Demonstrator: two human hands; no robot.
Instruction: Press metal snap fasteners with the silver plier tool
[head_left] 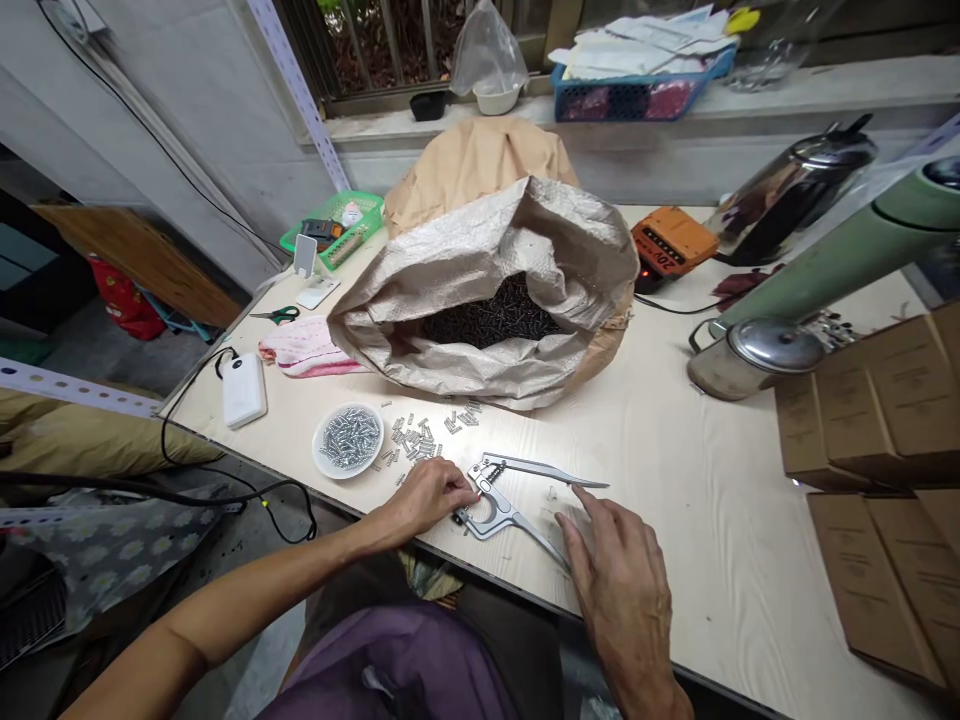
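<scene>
The pliers [512,518] lie at the lower centre of the frame on the desk [697,560], with the left hand's [429,498] fingers drawn together at their head, on what I cannot tell, and the right hand's [626,565] fingers spread apart by the handle ends. The work looks partway through: silver pieces [350,437] heap the bowl [317,460] left of centre, and loose pieces [420,440] lie between it and the pliers. Plenty seems left, since dark pieces [502,320] show inside the sack [532,368] at upper centre, though which are finished is unclear.
</scene>
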